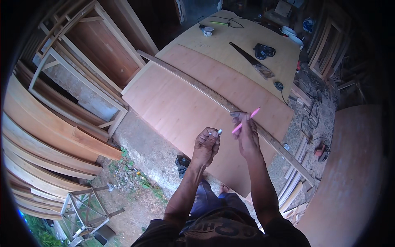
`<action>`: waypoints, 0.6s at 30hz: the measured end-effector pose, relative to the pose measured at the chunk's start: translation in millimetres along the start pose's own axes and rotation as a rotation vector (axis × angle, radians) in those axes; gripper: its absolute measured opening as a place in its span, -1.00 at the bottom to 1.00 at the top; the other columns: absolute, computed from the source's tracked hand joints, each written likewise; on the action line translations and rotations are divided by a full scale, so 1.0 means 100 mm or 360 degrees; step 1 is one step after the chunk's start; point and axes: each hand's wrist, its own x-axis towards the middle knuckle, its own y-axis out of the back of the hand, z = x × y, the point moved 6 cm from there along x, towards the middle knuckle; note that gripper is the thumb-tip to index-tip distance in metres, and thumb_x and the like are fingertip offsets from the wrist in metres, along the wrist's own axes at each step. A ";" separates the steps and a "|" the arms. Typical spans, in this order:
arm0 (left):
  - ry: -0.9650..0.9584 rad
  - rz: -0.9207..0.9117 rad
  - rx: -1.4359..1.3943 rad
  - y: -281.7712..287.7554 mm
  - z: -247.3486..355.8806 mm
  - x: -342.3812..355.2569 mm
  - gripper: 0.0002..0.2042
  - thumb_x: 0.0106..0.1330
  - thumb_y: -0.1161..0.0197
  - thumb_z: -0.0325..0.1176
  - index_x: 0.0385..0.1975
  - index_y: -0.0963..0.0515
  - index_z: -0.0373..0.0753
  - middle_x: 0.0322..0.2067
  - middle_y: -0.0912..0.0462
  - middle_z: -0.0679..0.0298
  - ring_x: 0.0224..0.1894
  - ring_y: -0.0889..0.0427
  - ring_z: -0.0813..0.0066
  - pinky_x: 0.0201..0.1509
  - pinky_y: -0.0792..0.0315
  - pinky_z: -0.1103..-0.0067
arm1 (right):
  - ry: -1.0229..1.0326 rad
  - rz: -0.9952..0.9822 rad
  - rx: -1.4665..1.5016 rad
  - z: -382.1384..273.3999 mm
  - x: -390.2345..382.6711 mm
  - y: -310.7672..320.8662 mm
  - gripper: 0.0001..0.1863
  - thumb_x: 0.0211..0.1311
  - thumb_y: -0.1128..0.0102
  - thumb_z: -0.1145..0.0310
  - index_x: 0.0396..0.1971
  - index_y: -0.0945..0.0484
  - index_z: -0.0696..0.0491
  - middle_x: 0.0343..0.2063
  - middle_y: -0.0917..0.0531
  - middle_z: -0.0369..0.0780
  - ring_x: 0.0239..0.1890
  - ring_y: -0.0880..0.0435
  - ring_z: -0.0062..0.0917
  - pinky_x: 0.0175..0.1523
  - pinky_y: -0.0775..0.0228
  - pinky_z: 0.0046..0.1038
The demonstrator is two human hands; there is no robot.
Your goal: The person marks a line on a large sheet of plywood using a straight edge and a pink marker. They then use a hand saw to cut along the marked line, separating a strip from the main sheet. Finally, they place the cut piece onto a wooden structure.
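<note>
My left hand point(206, 145) is closed, its fingers pinching a small pale blue-white piece point(219, 131). Most of that piece is hidden, so its kind does not show. Between the fingers of my right hand point(246, 131) is a slim pink pen point(254, 113), tilted up to the right. Both hands are over a reddish plywood sheet point(173, 105). A long straight wooden strip point(197, 84) lies diagonally across the sheet, passing just beyond my right hand.
Farther back on a paler board point(197, 39) lie a handsaw point(247, 57), a black plastic bag point(264, 51) and a small dark round object point(278, 85). Wooden frames point(117, 37) and curved planks point(45, 136) lean at left. A large sheet point(345, 177) stands at right.
</note>
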 end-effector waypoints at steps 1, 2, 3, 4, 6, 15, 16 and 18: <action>-0.0012 0.0012 -0.0008 -0.02 0.02 -0.03 -0.85 0.51 -0.19 -0.27 -0.24 -0.53 -0.20 -0.54 -0.48 0.44 -0.66 -0.27 0.77 -0.69 -0.06 0.78 | -0.0069 0.0003 0.0047 -0.10 -0.07 -0.10 -0.45 0.53 0.12 -0.17 -0.06 -0.54 0.06 -0.52 -0.41 -0.41 -0.57 -0.33 -0.77 -0.49 -0.19 -0.62; -0.0008 0.0009 0.0001 -0.06 0.00 -0.04 -0.86 0.50 -0.19 -0.27 -0.24 -0.53 -0.20 -0.54 -0.48 0.44 -0.66 -0.28 0.77 -0.69 -0.06 0.78 | -0.0052 -0.0043 -0.0002 -0.11 -0.09 -0.10 -0.45 0.53 0.12 -0.17 -0.10 -0.53 0.06 -0.55 -0.42 -0.40 -0.59 -0.33 -0.76 -0.50 -0.19 -0.62; -0.0005 0.0006 0.0010 -0.09 -0.01 -0.06 -0.86 0.50 -0.19 -0.28 -0.24 -0.52 -0.21 -0.54 -0.48 0.44 -0.66 -0.28 0.77 -0.69 -0.07 0.78 | -0.0036 -0.0089 -0.0049 -0.11 -0.10 -0.09 -0.46 0.53 0.12 -0.17 -0.14 -0.52 0.06 -0.57 -0.42 -0.40 -0.60 -0.33 -0.76 -0.51 -0.19 -0.62; -0.0002 0.0004 0.0019 -0.13 -0.02 -0.07 -0.86 0.50 -0.19 -0.28 -0.24 -0.52 -0.21 -0.53 -0.48 0.44 -0.65 -0.29 0.77 -0.69 -0.07 0.79 | -0.0020 -0.0136 -0.0097 -0.12 -0.11 -0.09 -0.46 0.53 0.12 -0.18 -0.18 -0.51 0.06 -0.59 -0.43 -0.39 -0.62 -0.33 -0.76 -0.52 -0.19 -0.62; -0.0001 -0.0008 0.0027 -0.17 -0.01 -0.10 -0.86 0.50 -0.19 -0.28 -0.24 -0.52 -0.20 -0.53 -0.48 0.43 -0.65 -0.29 0.77 -0.69 -0.08 0.79 | 0.0023 -0.0071 -0.0108 -0.19 -0.13 -0.11 -0.49 0.53 0.11 -0.15 -0.31 -0.46 0.04 -0.64 -0.45 -0.37 -0.65 -0.34 -0.75 -0.54 -0.20 -0.62; -0.0017 -0.0020 0.0131 -0.21 0.01 -0.15 -0.86 0.50 -0.19 -0.28 -0.27 -0.51 -0.19 -0.55 -0.48 0.42 -0.66 -0.28 0.76 -0.68 -0.07 0.77 | -0.0047 -0.0165 -0.0157 -0.19 -0.20 -0.10 -0.54 0.56 0.11 -0.09 -0.38 -0.39 0.02 -0.62 -0.46 -0.35 -0.63 -0.39 -0.71 -0.52 -0.24 -0.60; -0.0023 -0.0016 0.0149 -0.21 0.02 -0.16 -0.86 0.51 -0.19 -0.29 -0.27 -0.51 -0.18 -0.56 -0.48 0.42 -0.67 -0.28 0.76 -0.68 -0.06 0.77 | -0.0054 -0.0140 -0.0123 -0.17 -0.21 -0.10 -0.54 0.56 0.10 -0.08 -0.38 -0.39 0.02 -0.62 -0.45 -0.35 -0.63 -0.39 -0.71 -0.52 -0.26 -0.60; -0.0054 -0.0030 0.0211 -0.18 -0.01 -0.15 -0.87 0.51 -0.19 -0.28 -0.27 -0.52 -0.18 -0.57 -0.47 0.44 -0.69 -0.25 0.78 -0.68 -0.06 0.76 | -0.0023 -0.0118 -0.0149 -0.11 -0.24 -0.10 -0.56 0.56 0.09 -0.06 -0.38 -0.39 0.02 -0.62 -0.45 -0.35 -0.63 -0.40 -0.70 -0.51 -0.27 -0.59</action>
